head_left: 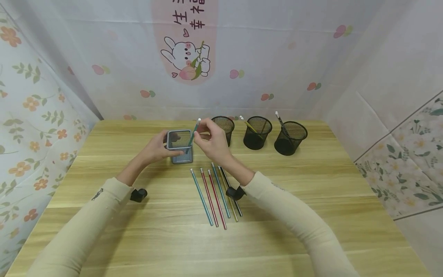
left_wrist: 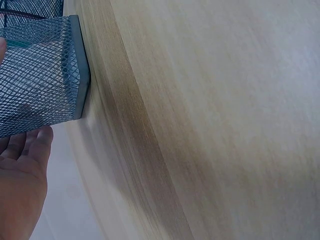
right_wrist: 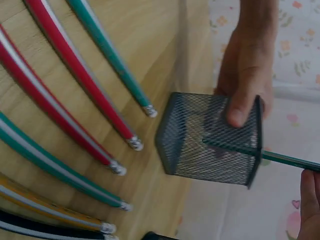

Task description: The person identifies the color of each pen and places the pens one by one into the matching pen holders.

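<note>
Closest to you it's just wide wooden table (head_left: 166,250), then six loose pencils (head_left: 217,199) fanned side by side, eraser ends pointing far: two teal, two red, one yellow, one black. Plenty of wood to move over left and right of them.

Past those, the left hand (head_left: 155,150) is wrapped round a square grey mesh holder (head_left: 187,157), left of the cups. The right hand (head_left: 215,142) is close beside it, pinching a green pencil (head_left: 193,137) by its upper part, eraser up, lower end already inside the holder.

Farther back, three round black mesh cups sit toward the far edge. The left cup (head_left: 226,129) is partly behind the right hand, so honestly can't tell what's in it. The middle cup (head_left: 254,142) has a yellow pencil leaning left, and the right cup (head_left: 286,147) a black one, also leaning left. Printed cloth (head_left: 277,77) hangs right behind the far edge.
</note>
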Tool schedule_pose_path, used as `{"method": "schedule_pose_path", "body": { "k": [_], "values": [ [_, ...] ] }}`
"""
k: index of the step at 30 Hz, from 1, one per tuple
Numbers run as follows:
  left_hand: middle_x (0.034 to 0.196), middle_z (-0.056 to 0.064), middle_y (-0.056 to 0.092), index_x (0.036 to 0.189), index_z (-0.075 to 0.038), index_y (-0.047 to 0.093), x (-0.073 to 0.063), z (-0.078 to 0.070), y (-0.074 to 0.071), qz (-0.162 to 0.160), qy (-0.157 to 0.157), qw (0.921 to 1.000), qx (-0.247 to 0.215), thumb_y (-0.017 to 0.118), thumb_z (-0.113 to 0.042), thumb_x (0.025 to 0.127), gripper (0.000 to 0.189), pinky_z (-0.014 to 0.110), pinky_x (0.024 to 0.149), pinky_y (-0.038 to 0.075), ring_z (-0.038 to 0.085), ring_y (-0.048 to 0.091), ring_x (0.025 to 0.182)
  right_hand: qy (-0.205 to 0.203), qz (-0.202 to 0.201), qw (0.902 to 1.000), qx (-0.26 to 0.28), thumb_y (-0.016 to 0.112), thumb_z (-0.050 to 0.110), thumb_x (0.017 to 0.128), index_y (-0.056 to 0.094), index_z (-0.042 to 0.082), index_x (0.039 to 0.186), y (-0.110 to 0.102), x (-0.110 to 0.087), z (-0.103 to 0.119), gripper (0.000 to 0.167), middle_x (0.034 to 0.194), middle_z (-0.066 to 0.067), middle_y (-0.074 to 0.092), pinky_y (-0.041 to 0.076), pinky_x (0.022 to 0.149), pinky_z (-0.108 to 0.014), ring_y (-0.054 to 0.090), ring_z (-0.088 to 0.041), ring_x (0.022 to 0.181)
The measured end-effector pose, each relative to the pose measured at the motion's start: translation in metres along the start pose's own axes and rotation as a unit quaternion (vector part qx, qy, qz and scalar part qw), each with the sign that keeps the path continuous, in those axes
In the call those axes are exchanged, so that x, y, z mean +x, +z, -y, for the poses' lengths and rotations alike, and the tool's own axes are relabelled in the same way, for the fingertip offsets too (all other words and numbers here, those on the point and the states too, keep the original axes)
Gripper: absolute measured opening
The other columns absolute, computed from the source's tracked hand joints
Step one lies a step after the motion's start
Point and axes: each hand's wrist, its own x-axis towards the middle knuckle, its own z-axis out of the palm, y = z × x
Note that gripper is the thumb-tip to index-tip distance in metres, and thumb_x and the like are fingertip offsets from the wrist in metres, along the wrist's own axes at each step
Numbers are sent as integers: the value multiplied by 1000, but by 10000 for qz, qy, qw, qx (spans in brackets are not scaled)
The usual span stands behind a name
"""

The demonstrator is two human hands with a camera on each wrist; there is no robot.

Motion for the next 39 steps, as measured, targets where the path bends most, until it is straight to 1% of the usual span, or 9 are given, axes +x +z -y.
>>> {"method": "schedule_pose_path", "body": {
  "k": [1, 4, 12, 18, 22, 25, 31, 34, 39],
  "values": [
    [128, 23, 57, 139, 8, 44, 0, 0, 0, 2, -1, 10000, -22, 89, -14, 82, 76, 51, 98, 47, 38, 56, 121, 90, 30, 10000, -15, 62, -16, 91, 57, -11, 103, 1, -2, -8, 13, 98, -25, 60, 58, 83, -40, 66, -40, 94],
    [128, 24, 57, 139, 8, 44, 0, -1, 1, 22, 7, 10000, -83, 89, -14, 82, 76, 50, 97, 48, 38, 56, 120, 240, 151, 9995, -109, 63, -13, 92, 59, -9, 102, 3, -5, -17, 12, 97, -20, 61, 58, 83, -34, 67, -33, 96],
    [129, 25, 57, 140, 9, 43, -1, -4, 1, 45, 26, 9999, -149, 87, -12, 83, 75, 48, 95, 49, 39, 56, 120, 154, 385, 9981, -462, 63, -8, 92, 59, -4, 101, 6, -9, -23, 10, 93, -15, 61, 57, 81, -27, 66, -24, 93],
    [130, 25, 56, 139, 9, 43, 0, -3, 0, 25, 4, 9999, -130, 87, -12, 83, 75, 49, 95, 48, 39, 55, 121, 384, 447, 9963, -620, 62, -8, 91, 57, 0, 95, 7, -9, -24, 10, 91, -12, 60, 57, 80, -25, 66, -24, 91],
    [129, 25, 56, 138, 9, 43, 0, -3, 0, 15, 12, 10000, -91, 87, -11, 83, 73, 49, 95, 48, 39, 55, 120, 474, 506, 9954, -662, 61, -8, 91, 59, -3, 99, 7, -9, -25, 10, 93, -11, 60, 57, 80, -25, 66, -23, 90],
    [128, 26, 56, 138, 9, 43, 0, -3, 0, 8, 10, 10000, -92, 87, -11, 83, 74, 50, 96, 47, 39, 55, 120, 542, 580, 9944, -695, 62, -9, 91, 61, -3, 104, 6, -10, -25, 14, 98, -11, 61, 57, 80, -25, 66, -22, 89],
    [132, 25, 56, 139, 9, 43, 0, -3, 1, -4, -29, 10000, -71, 88, -11, 82, 75, 51, 99, 46, 40, 54, 123, 731, 703, 9935, -524, 65, -9, 91, 60, -5, 106, 0, -12, -26, 16, 107, -16, 62, 57, 82, -26, 67, -23, 94],
    [131, 26, 55, 139, 10, 43, 0, -4, 1, -10, -48, 10000, -54, 88, -11, 82, 76, 52, 100, 46, 41, 54, 123, 763, 690, 9933, -516, 68, -7, 90, 61, -4, 107, -5, -13, -25, 18, 104, -13, 63, 57, 82, -27, 68, -22, 95],
    [134, 27, 55, 139, 10, 42, 0, -3, 1, 9, -26, 10000, 2, 88, -13, 83, 76, 53, 103, 44, 41, 52, 127, 829, 745, 9921, -573, 71, -5, 90, 62, 2, 106, -15, -15, -21, 20, 99, -8, 64, 57, 79, -27, 67, -17, 90]
  ]
}}
